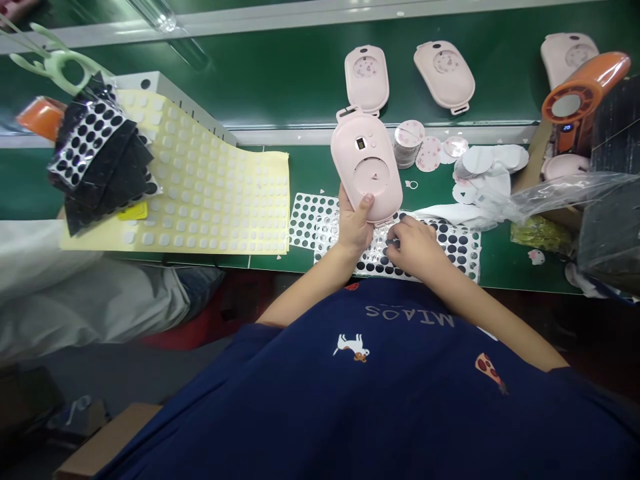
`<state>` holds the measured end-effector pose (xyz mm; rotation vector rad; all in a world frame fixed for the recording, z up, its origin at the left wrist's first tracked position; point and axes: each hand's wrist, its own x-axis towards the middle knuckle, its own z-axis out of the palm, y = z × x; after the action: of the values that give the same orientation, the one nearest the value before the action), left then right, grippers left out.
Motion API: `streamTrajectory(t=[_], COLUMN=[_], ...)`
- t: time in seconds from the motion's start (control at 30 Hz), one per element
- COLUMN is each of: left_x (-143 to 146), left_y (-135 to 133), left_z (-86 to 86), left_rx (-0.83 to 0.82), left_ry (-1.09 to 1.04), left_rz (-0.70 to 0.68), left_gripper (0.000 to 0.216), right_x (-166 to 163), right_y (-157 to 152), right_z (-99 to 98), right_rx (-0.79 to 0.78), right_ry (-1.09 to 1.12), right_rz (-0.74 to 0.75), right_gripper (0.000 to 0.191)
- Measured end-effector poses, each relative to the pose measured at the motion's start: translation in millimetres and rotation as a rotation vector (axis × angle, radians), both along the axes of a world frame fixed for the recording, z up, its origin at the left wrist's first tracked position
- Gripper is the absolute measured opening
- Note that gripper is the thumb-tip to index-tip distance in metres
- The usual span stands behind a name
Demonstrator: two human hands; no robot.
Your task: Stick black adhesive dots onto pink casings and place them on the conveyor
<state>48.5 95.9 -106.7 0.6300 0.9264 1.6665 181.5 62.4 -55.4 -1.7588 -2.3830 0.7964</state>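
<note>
My left hand (355,223) grips a pink plastic casing (357,143) by its lower end, thumb on the front. The casing is tilted, with a small display window, two small buttons and a round recess facing up. Beside it, my right hand (417,243) pinches a small black round sticker (391,242), partly hidden by the fingers. Beneath both hands lies a sheet of black round stickers (457,243) on clear backing. Another sheet (310,212), with round dots, pokes out at its left.
Pink casings lie on the upper shelf (300,80). Printed discs (409,143) are stacked behind my right hand, near white round backings (487,167). A yellow sheet of white pads (240,193) and black sticker packs (107,153) lie left. An orange handheld fan (583,93) stands right. A co-worker's sleeve (55,267) is at left.
</note>
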Motion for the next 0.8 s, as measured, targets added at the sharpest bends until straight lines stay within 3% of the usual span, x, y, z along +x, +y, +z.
streamTrajectory(t=[0.27, 0.43, 0.8], left_x=[0, 2, 2], left_y=[-1, -1, -2], left_z=[2.1, 1.8, 5.9], left_rx=[-0.015, -0.017, -0.037], left_ry=[-0.020, -0.023, -0.015], left_rz=[-0.013, 0.002, -0.006], left_gripper=[0.094, 0.092, 0.094], right_x=[-1, 13, 29], right_y=[0, -4, -17], right_z=[-4.2, -14.4, -44.4], right_rx=[0.010, 0.057, 0.574], right_ry=[0.048, 0.168, 0.214], right_rz=[-0.002, 0.074, 0.243], right_gripper=[0.014, 0.005, 0.015])
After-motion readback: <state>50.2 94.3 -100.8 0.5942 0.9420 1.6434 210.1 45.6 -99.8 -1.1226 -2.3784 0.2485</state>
